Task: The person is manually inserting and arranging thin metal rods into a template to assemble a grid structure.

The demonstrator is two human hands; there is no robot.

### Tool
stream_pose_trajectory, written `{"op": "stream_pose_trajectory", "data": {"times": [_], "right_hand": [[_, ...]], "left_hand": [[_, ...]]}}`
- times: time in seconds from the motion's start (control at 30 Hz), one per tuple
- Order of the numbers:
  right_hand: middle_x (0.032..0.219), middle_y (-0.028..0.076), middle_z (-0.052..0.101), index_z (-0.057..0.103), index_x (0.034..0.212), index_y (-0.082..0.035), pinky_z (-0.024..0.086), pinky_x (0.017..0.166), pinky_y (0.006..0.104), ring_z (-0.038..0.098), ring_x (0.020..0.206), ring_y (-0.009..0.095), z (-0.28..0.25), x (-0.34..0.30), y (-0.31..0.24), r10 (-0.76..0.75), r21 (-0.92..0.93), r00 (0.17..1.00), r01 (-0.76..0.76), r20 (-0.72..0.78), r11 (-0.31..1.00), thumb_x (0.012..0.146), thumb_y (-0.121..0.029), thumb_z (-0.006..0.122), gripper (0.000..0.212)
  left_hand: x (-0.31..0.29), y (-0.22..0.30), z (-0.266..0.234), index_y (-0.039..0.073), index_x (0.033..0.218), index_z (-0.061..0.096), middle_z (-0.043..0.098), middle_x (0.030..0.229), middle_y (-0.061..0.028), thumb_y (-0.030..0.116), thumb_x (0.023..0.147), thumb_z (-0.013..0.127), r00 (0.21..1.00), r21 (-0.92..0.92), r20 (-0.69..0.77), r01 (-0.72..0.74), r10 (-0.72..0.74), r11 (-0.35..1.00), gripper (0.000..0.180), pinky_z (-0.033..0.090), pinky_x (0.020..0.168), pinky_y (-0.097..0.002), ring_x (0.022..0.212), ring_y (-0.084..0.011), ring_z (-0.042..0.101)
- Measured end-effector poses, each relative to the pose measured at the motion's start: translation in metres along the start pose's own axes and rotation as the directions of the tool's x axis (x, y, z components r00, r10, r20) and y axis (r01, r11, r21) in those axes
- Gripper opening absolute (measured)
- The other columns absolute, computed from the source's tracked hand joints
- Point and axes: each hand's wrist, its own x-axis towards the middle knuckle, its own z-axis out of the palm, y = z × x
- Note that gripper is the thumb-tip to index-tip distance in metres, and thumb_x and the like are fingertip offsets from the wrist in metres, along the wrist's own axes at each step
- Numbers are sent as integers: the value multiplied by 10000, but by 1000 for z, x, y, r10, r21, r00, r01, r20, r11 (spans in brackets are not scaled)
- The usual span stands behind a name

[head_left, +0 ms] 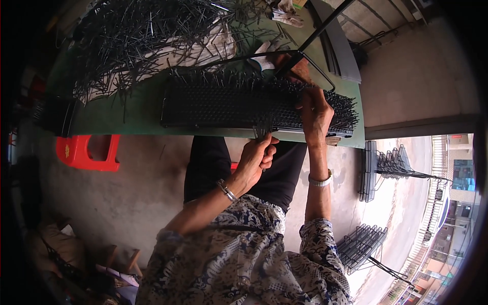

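A long black perforated panel [213, 104] lies across the near part of the green table, with many thin black pins [345, 109] standing up along its right end and far edge. Below the panel's front edge, my left hand [258, 157] is closed round a bunch of thin black pins [263, 127] that fan upward from the fist. My right hand [316, 114] hovers at the panel's right part, fingertips pinched together among the standing pins. What the right fingertips hold is too small and dark to make out.
A big heap of loose black pins [147, 35] lies on pale cloth [168, 56] at the far left. Beyond the panel are work gloves [264, 56] and a black metal frame [292, 63]. A red plastic stool [91, 158] stands left below the table; black wire racks [368, 173] are at right.
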Motion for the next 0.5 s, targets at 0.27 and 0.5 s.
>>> {"op": "stream_pose_trajectory", "data": {"times": [0.27, 0.5], "right_hand": [[683, 101, 616, 610, 944, -83, 474, 553, 294, 624, 566, 214, 6, -4, 4, -102, -315, 991, 70, -87, 947, 924, -96, 576, 41], [889, 111, 608, 672, 963, -141, 499, 626, 398, 638, 785, 282, 10, -6, 5, -138, -488, 990, 123, 6, 864, 905, -146, 602, 91]], "left_hand": [[-5, 3, -1, 21, 1011, 621, 571, 720, 22, 356, 960, 602, 994, 45, 42, -98, 96, 994, 339, 213, 435, -183, 499, -17, 290], [-6, 3, 2, 38, 960, 565, 495, 634, 10, 330, 958, 611, 995, 57, 2, -96, 96, 994, 296, 216, 415, -196, 479, -37, 354]]}}
